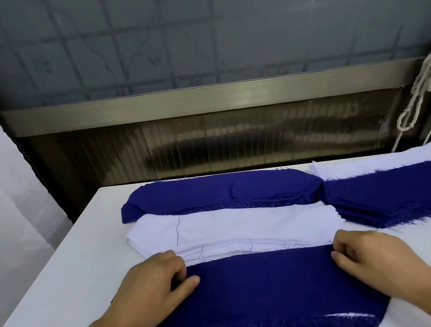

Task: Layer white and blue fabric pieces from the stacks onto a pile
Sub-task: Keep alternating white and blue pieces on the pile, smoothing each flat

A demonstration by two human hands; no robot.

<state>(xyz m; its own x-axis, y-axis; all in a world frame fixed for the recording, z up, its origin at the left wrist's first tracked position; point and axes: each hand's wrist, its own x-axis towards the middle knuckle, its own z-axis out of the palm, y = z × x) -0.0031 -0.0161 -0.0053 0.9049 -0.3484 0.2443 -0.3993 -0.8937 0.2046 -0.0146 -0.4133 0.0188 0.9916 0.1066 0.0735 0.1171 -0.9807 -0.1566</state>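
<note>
both hands pinch the top blue piece [263, 289] on the near pile, left hand [153, 286] at its left end, right hand [367, 259] at its right. white stack [232, 228] just beyond, blue stack [220, 193] farther, another blue stack [400, 196] right. white table [60, 275], dark window [194, 31] behind.

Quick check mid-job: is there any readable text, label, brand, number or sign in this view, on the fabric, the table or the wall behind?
None readable.
Blue fabric piece under both hands: no label or print.
White stack and blue stacks: plain, no tags.
Grey panel behind the table: faint scratched lines and marks, nothing legible as words or numbers.
</note>
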